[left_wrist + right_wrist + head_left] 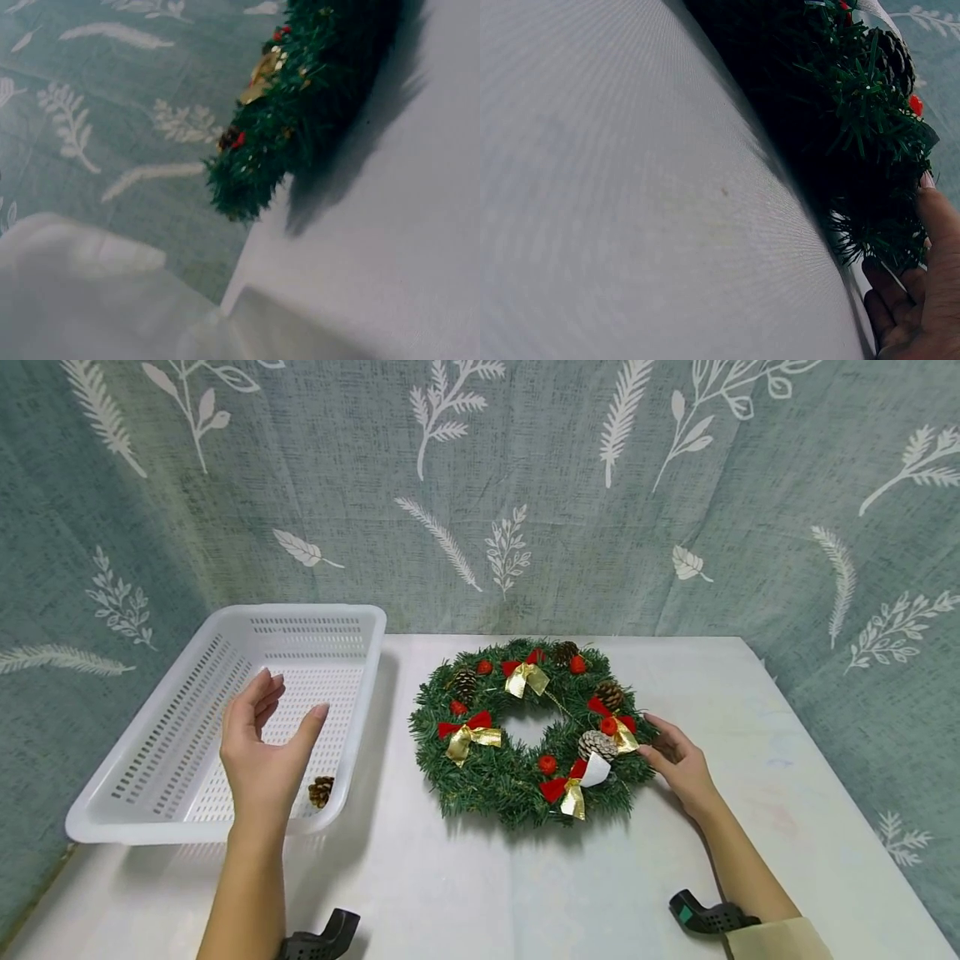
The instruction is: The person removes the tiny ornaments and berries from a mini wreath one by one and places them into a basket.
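Note:
A green wreath [480, 789] lies on the table, dressed with red-and-gold bows, red berries and pine cones. A white-tipped pine cone [597, 745] and a white tag [597, 770] sit at its lower right. My right hand [684, 768] holds the wreath's right edge; in the right wrist view the thumb [939, 214] lies against the greenery and the fingers curl at its underside. Over the white plastic basket [369, 693], my left hand [262, 768] is raised with thumb and fingers apart, holding nothing. One brown pine cone [321, 792] lies in the basket's near right corner.
The white table [750, 710] reaches back to a grey-green curtain [540, 468] with white leaf prints. The basket's raised walls stand left of the wreath. Black wrist cameras are strapped to both forearms.

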{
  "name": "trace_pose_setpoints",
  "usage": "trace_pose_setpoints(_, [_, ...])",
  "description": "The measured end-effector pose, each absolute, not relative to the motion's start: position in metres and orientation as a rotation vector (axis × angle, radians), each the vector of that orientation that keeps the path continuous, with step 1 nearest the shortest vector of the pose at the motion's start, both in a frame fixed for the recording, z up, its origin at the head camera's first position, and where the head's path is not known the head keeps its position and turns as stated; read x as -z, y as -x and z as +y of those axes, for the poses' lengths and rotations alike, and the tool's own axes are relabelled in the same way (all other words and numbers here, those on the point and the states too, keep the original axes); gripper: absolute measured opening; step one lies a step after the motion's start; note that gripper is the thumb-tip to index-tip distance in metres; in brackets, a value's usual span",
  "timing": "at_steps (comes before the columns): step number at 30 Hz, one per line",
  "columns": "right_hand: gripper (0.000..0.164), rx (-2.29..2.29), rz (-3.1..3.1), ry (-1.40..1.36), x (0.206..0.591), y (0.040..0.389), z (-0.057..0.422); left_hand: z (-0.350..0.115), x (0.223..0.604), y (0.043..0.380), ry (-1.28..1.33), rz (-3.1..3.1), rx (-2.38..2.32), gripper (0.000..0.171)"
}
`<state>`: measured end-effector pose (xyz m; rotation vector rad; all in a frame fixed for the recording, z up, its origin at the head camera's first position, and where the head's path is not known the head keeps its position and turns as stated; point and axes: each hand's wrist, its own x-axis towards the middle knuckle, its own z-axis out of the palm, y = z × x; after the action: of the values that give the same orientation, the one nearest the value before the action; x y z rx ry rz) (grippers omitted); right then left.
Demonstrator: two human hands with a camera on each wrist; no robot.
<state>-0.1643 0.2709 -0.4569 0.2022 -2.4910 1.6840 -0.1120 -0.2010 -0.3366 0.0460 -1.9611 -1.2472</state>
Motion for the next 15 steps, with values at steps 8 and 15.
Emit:
trace_pose_setpoints(8, [0.052,-1.679,-2.494,-0.201,0.457,0.165,0.271,-0.186,0.340,0.114,0.074,-1.954,1.256,0.068])
trace_pose_setpoints(15, [0.052,-1.692,-2.497,-0.190,0.457,0.164,0.273,-0.175,0.339,0.114,0.141,-1.936,1.311,0.073])
